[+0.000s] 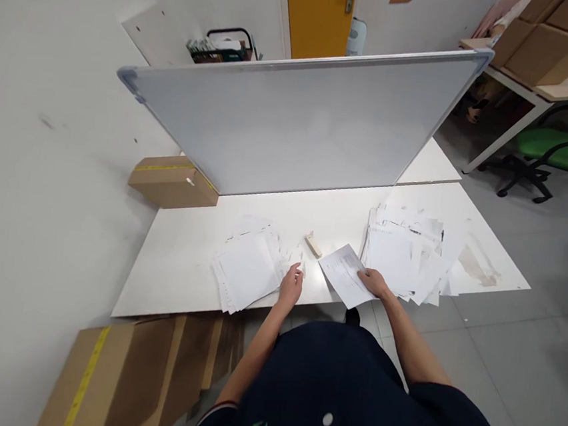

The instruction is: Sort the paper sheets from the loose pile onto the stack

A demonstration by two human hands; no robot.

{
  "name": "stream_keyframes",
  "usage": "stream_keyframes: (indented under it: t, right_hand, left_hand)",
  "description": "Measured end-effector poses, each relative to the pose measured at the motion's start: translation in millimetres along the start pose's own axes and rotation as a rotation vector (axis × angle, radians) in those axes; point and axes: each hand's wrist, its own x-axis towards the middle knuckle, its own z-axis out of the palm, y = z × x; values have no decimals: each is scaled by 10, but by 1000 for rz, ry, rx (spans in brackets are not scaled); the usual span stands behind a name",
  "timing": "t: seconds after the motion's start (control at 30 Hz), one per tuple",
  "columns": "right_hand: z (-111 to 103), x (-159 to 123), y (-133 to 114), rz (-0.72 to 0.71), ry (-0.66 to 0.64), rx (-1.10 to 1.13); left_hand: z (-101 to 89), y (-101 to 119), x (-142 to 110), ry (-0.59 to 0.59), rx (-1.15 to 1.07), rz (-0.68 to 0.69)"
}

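Note:
In the head view, my right hand (372, 282) grips a printed sheet of paper (345, 276) by its right side, over the front edge of the white table (174, 256). My left hand (291, 286) is beside the right edge of a stack of papers (249, 266), its fingers loosely bent and apart with nothing visible in them. A wider, untidy pile of papers (395, 254) spreads out to the right of my right hand. Between the two piles lies a small beige block-shaped object (314, 245), its exact kind unclear.
A whiteboard (297, 127) stands upright along the table's back. One cardboard box (173, 185) sits at the table's left rear; larger cardboard boxes (118, 371) stand below the left front edge. To the right are a green chair (561, 149) and a desk (557, 88) carrying boxes.

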Motion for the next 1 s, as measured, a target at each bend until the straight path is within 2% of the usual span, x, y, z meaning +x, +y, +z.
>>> stream_keyframes:
  t: [0.2,0.33,0.5,0.77,0.87,0.93,1.0]
  right_hand:
    - [26,143,-45,0,4,29]
    - [10,228,-92,-30,14,34]
    - [-29,281,-155,-53,20,15]
    - [-66,227,-309,-37,38,-34]
    - [-170,152,-313,-6,66,-58]
    - [-249,75,-311,48,129,-64]
    - [-284,-28,-353,99,242,-13]
  left_hand:
    - [36,27,79,-60,113,42]
    - [52,167,216,-185,333,74]
    - [118,383,422,-357,590,12]
    - [210,394,497,-379,613,-68]
    - [184,395,438,-329,491,-83]
    - [165,411,368,-240,205,-139]
    - [159,438,275,-175,-167,-275]
